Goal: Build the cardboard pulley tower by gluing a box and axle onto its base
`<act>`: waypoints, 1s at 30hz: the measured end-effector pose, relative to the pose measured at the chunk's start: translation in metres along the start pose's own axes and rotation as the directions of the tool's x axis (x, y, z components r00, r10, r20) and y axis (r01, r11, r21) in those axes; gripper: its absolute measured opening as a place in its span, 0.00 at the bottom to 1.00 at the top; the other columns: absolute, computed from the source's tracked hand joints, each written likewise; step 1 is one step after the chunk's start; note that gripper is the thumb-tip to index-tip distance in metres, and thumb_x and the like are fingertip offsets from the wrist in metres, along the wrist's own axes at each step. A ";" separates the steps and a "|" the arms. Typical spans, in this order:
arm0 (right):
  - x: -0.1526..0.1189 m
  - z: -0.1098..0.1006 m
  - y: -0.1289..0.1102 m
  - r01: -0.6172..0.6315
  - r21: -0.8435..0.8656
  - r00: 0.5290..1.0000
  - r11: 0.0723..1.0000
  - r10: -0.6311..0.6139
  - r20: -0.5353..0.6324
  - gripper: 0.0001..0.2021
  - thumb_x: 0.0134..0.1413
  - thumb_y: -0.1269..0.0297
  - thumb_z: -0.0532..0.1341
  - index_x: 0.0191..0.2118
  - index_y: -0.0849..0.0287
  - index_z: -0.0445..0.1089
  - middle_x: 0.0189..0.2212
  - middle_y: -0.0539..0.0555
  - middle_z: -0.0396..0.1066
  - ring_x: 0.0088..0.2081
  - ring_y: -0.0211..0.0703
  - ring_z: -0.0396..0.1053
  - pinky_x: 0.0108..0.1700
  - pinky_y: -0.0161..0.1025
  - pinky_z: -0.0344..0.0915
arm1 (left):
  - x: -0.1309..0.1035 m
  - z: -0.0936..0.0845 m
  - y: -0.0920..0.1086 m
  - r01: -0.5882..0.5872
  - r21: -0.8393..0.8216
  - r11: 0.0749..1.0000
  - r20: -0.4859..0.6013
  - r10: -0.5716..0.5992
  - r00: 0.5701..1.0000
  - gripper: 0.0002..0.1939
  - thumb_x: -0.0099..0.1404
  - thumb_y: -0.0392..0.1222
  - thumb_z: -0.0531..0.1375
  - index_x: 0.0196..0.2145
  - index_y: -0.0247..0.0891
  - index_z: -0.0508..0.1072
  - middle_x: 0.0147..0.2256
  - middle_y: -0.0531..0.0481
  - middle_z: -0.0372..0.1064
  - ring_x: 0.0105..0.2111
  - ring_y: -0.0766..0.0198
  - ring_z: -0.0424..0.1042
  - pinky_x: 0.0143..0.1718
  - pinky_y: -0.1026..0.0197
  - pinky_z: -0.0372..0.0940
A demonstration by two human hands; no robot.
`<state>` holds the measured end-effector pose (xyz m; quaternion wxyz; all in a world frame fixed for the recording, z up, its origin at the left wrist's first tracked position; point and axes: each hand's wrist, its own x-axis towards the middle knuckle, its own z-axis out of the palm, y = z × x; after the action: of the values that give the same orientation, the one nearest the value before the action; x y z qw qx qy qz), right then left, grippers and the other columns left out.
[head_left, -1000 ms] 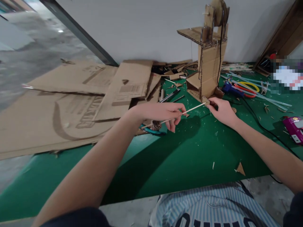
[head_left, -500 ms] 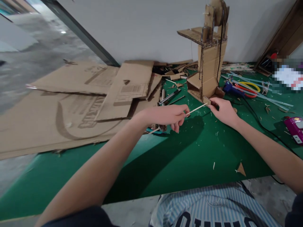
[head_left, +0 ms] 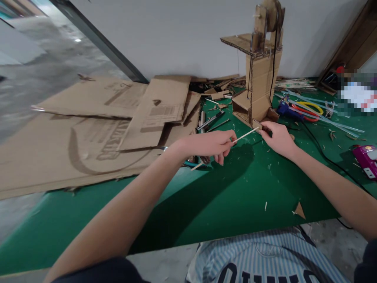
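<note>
My left hand [head_left: 212,144] is closed on a thin wooden stick [head_left: 246,135], whose far tip points at a small cardboard block [head_left: 257,125]. A pale stick end [head_left: 196,166] shows below and behind that hand; whether it is the same stick I cannot tell. With thumb and fingers, my right hand [head_left: 277,137] pinches the block at the front foot of a tall cardboard tower [head_left: 263,84]. The tower stands upright, with a round cardboard wheel [head_left: 273,15] on top and black cords hanging down. Fingers partly hide the stick tip's contact.
Large cardboard sheets [head_left: 97,133] cover the table's left side. A utility knife [head_left: 210,120] lies behind my left hand. On the right are a blue glue gun [head_left: 287,109], clear glue sticks [head_left: 341,124], yellow-and-red-handled pliers [head_left: 312,108] and a purple power strip [head_left: 366,159].
The pale stick end below my left hand has shifted slightly right and down. Both hands keep nearly the same place and grip, and the tower stands as before.
</note>
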<state>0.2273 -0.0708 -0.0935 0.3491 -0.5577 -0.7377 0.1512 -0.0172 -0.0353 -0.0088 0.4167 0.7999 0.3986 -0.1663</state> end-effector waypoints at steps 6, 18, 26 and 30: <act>0.002 0.000 0.002 0.024 -0.009 1.000 1.000 -0.024 -0.016 0.08 0.64 0.63 0.59 0.40 0.58 0.74 0.36 0.56 0.78 0.37 0.47 0.73 0.42 0.42 0.65 | 0.000 0.003 0.005 0.005 -0.011 1.000 -0.060 -0.006 0.998 0.06 0.72 0.40 0.48 0.47 0.40 0.59 0.35 0.47 0.76 0.29 0.60 0.81 0.26 0.66 0.68; -0.002 0.005 -0.001 0.067 -0.103 0.997 0.992 -0.063 0.045 0.16 0.67 0.64 0.56 0.54 0.59 0.75 0.45 0.60 0.80 0.43 0.52 0.77 0.47 0.45 0.69 | 0.016 0.022 0.003 -0.063 -0.056 0.996 -0.194 0.051 0.980 0.08 0.73 0.46 0.51 0.46 0.41 0.62 0.22 0.51 0.74 0.21 0.59 0.77 0.21 0.63 0.67; -0.001 0.006 -0.001 0.082 -0.145 0.996 0.986 -0.075 0.052 0.17 0.68 0.63 0.55 0.56 0.60 0.75 0.47 0.61 0.80 0.45 0.53 0.78 0.48 0.46 0.70 | 0.026 0.025 0.013 -0.099 -0.129 0.987 -0.282 0.059 0.958 0.06 0.75 0.43 0.49 0.42 0.41 0.61 0.27 0.51 0.71 0.17 0.65 0.70 0.15 0.65 0.65; -0.003 0.007 -0.004 0.078 -0.157 0.996 0.985 -0.071 0.052 0.17 0.68 0.65 0.55 0.57 0.60 0.74 0.49 0.62 0.80 0.48 0.54 0.78 0.50 0.46 0.70 | 0.032 0.026 0.018 -0.133 -0.171 0.976 -0.293 0.079 0.953 0.05 0.75 0.41 0.49 0.43 0.39 0.62 0.33 0.48 0.73 0.19 0.67 0.72 0.17 0.65 0.66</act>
<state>0.2195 -0.0735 -0.0970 0.2919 -0.5520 -0.7757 0.0917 0.0186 -0.0465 -0.0340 0.4375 0.7925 0.4247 0.0119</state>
